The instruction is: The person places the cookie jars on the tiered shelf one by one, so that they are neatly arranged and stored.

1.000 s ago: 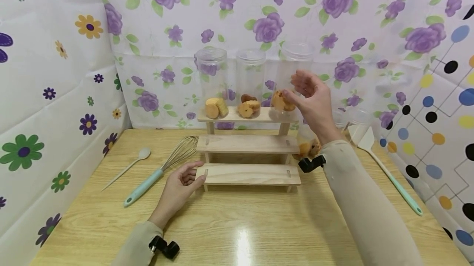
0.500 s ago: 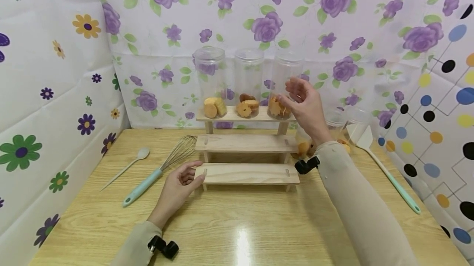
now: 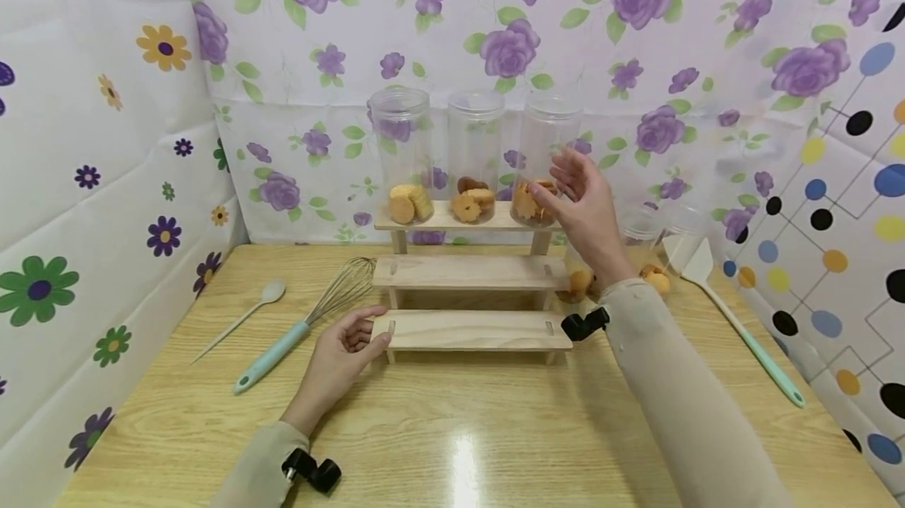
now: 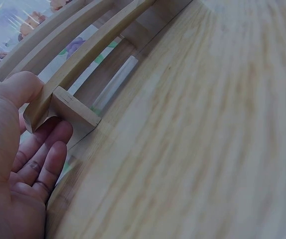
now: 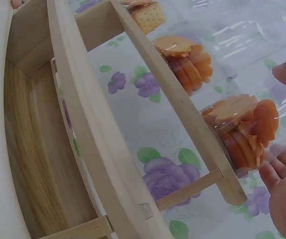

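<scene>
A: Where is the left hand (image 3: pixel 338 355)?

B: In the lower half of the frame, left of centre, its forearm slanting up from the bottom edge. It grips the left end of the lowest shelf (image 3: pixel 472 332) of the wooden rack (image 3: pixel 472 273); in the left wrist view the thumb lies on top of the board and the fingers bend in below it.

A: And the right hand (image 3: pixel 585 200)?

B: Right of centre, reaching well up. The sleeved right forearm (image 3: pixel 686 382) climbs from the lower right, and the hand tips toward the upper left, thumb in front of the right jar (image 3: pixel 543 135), the other fingers loosely bent at its far side.

A: Is it holding that jar?

B: I can't tell. In the right wrist view thumb and fingers sit well apart, with clear plastic between; whether they press on it doesn't show.

A: Where does the jar stand?

B: Upright on the right end of the top shelf, just right of the frame's middle, cookies (image 3: pixel 526 206) at its bottom. The middle jar (image 3: pixel 477 143) and left jar (image 3: pixel 403 151) share that shelf, cookies inside both.

A: What else?

B: A whisk (image 3: pixel 283 349) and spoon (image 3: pixel 272 292) at left, a spatula (image 3: pixel 742 331) at right.
</scene>
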{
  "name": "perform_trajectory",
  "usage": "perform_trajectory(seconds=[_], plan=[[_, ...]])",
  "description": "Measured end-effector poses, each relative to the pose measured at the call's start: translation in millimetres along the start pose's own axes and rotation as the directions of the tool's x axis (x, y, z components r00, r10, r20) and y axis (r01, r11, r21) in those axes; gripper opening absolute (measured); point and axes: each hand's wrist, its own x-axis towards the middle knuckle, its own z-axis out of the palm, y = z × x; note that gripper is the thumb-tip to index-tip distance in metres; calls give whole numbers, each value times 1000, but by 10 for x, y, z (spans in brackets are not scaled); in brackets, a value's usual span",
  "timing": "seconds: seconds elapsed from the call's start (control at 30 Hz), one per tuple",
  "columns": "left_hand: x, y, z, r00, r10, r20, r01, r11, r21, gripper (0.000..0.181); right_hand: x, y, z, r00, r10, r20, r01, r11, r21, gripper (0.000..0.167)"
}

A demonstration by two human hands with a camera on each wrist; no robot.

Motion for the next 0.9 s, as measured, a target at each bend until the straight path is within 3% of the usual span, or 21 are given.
perform_trajectory(seconds=[0.3,0.6,0.9], plan=[[-1,12,-14,1000,0,-2,0,1000,4,45,-140,-161,-121,995,-73,-74,71,997,-36,90],[7,-8,0,1000,-4,3,4,1000,5,44,-390,-440,-503,976,-163,-142,153,985,-79,89],[0,-3,-2,1000,3,0,-3,1000,10,43,-630,-400,-817,963,-198,-184,171,973,-156,93]])
